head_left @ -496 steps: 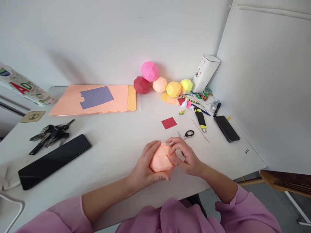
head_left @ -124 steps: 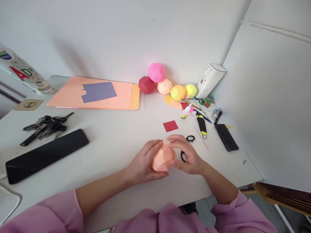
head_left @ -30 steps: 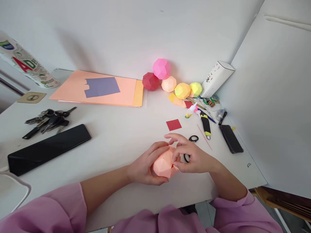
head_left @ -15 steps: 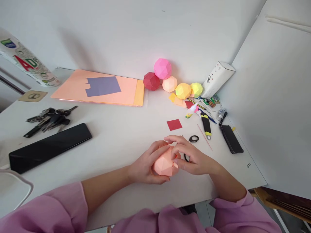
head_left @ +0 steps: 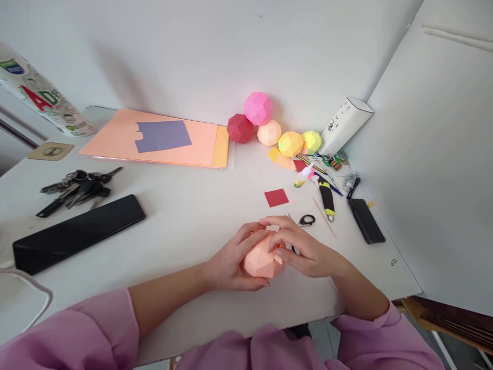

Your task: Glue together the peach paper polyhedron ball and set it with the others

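A faceted peach paper ball is cupped in my left hand, the thumb below and the fingers over its far side. My right hand curls over the ball's right side, thumb and forefinger closed at a small flap by an opening with an orange-red glow inside. The fingertips cover part of that opening. Partly behind my right hand lies a pair of black-handled scissors. A red paper square rests on the table beyond the ball.
Several finished paper balls stand against the wall. A glue bottle, a utility knife and a black case are at right. Peach paper sheets, keys and a long black object lie at left.
My right forefinger has shifted slightly left and up at the opening, and more of the orange-red glow shows. My left hand keeps its hold on the ball.
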The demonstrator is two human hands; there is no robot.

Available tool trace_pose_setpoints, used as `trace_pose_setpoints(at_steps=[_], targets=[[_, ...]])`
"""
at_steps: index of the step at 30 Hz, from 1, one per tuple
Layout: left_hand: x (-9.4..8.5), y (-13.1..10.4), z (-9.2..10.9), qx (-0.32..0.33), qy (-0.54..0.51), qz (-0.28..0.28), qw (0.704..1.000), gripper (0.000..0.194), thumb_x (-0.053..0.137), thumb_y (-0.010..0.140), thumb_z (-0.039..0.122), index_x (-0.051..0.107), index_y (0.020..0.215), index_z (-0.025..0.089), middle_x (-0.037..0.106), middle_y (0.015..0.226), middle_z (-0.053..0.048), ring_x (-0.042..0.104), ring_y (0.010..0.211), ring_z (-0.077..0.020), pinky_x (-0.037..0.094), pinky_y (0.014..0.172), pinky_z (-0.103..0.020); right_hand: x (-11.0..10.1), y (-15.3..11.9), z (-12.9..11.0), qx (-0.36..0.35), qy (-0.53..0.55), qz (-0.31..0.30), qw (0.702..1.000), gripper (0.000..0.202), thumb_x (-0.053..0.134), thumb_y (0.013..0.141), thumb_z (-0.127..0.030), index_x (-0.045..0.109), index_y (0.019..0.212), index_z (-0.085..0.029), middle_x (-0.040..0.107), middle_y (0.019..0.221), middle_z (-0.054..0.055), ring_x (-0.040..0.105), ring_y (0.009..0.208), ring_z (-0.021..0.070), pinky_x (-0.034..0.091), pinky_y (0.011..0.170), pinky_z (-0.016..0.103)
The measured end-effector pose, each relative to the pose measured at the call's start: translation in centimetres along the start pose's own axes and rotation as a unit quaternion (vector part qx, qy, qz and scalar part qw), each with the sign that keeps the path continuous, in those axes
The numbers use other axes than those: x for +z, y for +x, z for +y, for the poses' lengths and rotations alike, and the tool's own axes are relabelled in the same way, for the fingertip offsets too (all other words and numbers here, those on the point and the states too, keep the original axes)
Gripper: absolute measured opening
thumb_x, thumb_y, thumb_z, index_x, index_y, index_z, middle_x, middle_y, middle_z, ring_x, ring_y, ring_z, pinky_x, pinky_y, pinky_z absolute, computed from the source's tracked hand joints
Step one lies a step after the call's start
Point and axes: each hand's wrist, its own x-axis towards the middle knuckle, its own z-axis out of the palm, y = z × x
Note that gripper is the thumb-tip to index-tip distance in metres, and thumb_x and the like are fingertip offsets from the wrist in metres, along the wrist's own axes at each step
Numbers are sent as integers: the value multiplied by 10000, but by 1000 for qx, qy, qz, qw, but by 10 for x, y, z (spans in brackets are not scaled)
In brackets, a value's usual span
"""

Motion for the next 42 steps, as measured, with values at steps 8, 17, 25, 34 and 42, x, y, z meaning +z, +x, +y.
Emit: trace_pose_setpoints(at_steps=[8,17,25,34,42], targets=[[-1,4,17,-80,-29,37,996,555,620,852,421,403,1336,257,375,1351,-137,428,1259,-300,425,1029,-517,5,1,0,-9,-1,-1,1000,137,471,923,-153,576,992,-205,408,1419,111,340,1352,219,352,1088,448],[-7,13,23,-91,-27,22,995,324,520,917,299,508,1234,236,478,1219,-106,520,1117,-230,481,958,-429,10,5,-4,-7,-7,15,1000,193,399,951,-128,573,989,-200,427,1402,110,341,1348,194,326,1110,451],[-8,10,20,-83,-18,21,996,320,497,936,336,507,1240,238,468,1240,-115,512,1134,-245,475,967,-460,10,2,-3,-21,-8,21,1000,202,381,974,-165,572,1016,-214,433,1402,99,350,1343,200,337,1105,453],[-6,10,21,-81,-15,22,996,334,475,945,344,509,1261,240,474,1244,-121,519,1134,-249,480,966,-461,10,0,-3,-12,-15,13,1000,221,353,989,-181,567,1037,-207,418,1408,108,327,1360,194,326,1117,448],[-6,10,21,-72,-12,26,997,325,491,937,344,510,1245,244,464,1248,-109,493,1163,-246,463,995,-453,15,3,-4,-10,-27,28,999,233,338,996,-212,548,1097,-208,429,1394,114,343,1340,208,319,1117,461]])
